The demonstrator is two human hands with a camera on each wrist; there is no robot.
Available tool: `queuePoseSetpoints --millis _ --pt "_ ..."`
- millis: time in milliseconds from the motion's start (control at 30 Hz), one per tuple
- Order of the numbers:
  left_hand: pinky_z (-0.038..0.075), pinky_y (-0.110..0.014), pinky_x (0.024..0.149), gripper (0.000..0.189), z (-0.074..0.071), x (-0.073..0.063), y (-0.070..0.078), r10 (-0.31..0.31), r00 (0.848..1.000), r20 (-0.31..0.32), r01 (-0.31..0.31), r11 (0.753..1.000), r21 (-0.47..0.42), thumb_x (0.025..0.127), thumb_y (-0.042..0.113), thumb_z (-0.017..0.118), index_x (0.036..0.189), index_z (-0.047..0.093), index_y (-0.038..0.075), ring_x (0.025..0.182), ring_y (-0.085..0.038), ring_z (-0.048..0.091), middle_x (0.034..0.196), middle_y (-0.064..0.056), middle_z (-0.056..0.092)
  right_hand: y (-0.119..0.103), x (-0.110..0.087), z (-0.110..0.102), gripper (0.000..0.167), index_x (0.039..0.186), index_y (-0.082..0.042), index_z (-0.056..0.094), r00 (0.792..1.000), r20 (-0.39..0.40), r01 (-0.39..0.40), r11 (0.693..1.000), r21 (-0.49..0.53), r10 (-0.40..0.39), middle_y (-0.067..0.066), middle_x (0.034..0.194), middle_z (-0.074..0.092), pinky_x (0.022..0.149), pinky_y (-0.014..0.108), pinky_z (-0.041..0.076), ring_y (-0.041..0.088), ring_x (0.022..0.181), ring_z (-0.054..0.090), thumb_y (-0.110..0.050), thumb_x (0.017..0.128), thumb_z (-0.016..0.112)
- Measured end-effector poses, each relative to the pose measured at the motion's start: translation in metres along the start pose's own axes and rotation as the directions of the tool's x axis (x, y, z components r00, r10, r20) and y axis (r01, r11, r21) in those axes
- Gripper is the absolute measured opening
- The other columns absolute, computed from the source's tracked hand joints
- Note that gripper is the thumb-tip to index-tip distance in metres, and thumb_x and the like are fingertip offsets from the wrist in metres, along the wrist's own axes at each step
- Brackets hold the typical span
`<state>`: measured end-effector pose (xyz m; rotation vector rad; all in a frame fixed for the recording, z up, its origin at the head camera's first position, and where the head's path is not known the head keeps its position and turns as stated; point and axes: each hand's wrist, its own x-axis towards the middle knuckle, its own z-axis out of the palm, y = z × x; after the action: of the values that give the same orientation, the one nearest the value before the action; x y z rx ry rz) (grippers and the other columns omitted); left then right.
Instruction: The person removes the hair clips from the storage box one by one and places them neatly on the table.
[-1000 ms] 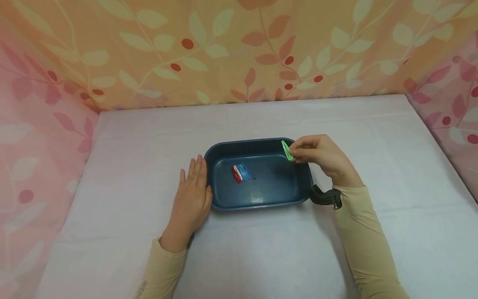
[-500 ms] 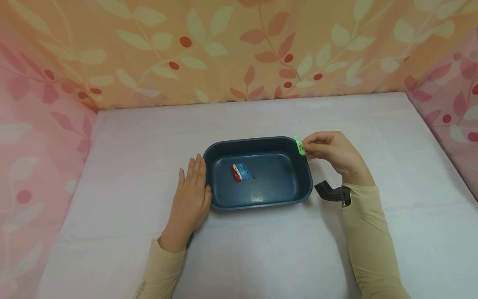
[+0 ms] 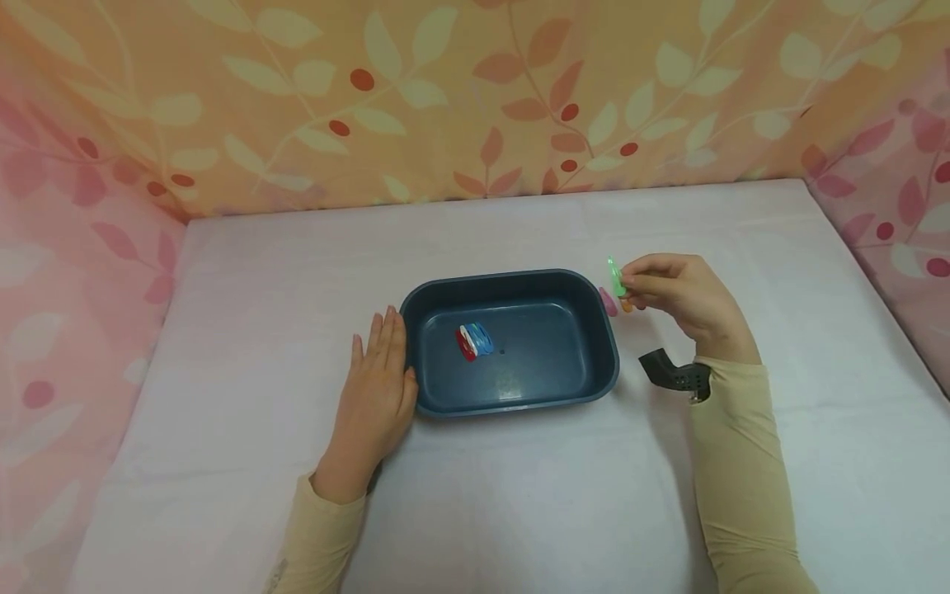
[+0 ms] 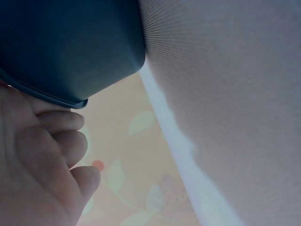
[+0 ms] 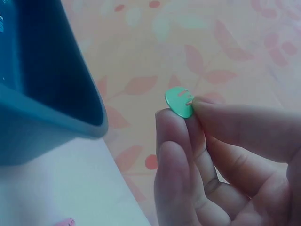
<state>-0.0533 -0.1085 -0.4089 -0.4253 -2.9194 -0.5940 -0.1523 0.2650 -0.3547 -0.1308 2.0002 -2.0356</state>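
The right hand (image 3: pixel 690 297) has just swung outward: a second ago it held the green clip (image 3: pixel 617 279) over the tray's far right corner, and now that clip hangs in the air just beyond the tray's right edge. With the hand shifted, a pink clip (image 3: pixel 609 303) and a bit of an orange one (image 3: pixel 627 305) have come into view on the worktop (image 3: pixel 475 495), just outside the same edge. So, as I judge it, the green clip is now out of the tray, though not set down, and it is nearest to those two.

The right hand is closed to a narrow pinch, thumb against finger, with the clip's rounded end between the tips; the right wrist view shows that grip clearly. The left hand (image 3: pixel 374 396) lies with its fingers straight and close together, touching the left edge of the dark blue tray (image 3: pixel 549 355) and gripping nothing that I can see. Inside the tray, left of its middle, red (image 3: pixel 465 345), white and blue clips (image 3: pixel 482 338) sit bunched where they were. The tray stands between the worktop's left and right edges, short of the far one.
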Motion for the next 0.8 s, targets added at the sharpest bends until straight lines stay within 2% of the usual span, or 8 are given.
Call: queuePoseSetpoints --millis 333,467,800 --pt "0.008 -0.053 0.112 0.063 0.001 0.000 0.000 -0.003 1.000 -0.002 0.003 1.000 -0.004 0.092 0.015 0.045 0.146 0.021 -0.008 0.142 -0.033 0.013 0.154 -0.018 0.017 0.002 0.000 -0.009 0.011 0.086 -0.003 0.073 0.998 -0.058 -0.035 0.999 0.018 0.036 0.006 0.075 0.067 0.067 0.023 0.054 0.018 0.063 0.062 0.002 0.086 0.064" --pt "0.009 -0.053 0.111 0.063 0.000 0.000 0.000 0.001 1.000 -0.006 -0.001 1.000 -0.005 0.092 0.015 0.045 0.145 0.022 -0.009 0.142 -0.033 0.013 0.154 -0.019 0.017 0.004 0.000 -0.014 0.012 0.085 -0.006 0.073 0.994 -0.096 -0.056 0.998 -0.011 0.054 0.004 0.077 0.067 0.068 0.022 0.054 0.016 0.066 0.064 0.001 0.086 0.064" --pt "0.010 -0.055 0.110 0.061 0.001 -0.001 -0.001 0.021 1.000 -0.011 -0.021 1.000 0.002 0.092 0.015 0.042 0.144 0.023 -0.011 0.142 -0.034 0.014 0.153 -0.021 0.018 0.015 0.002 -0.032 0.015 0.079 -0.012 0.075 0.965 -0.220 -0.155 0.987 -0.041 0.142 0.001 0.079 0.067 0.067 0.021 0.053 0.013 0.067 0.064 -0.003 0.086 0.065"
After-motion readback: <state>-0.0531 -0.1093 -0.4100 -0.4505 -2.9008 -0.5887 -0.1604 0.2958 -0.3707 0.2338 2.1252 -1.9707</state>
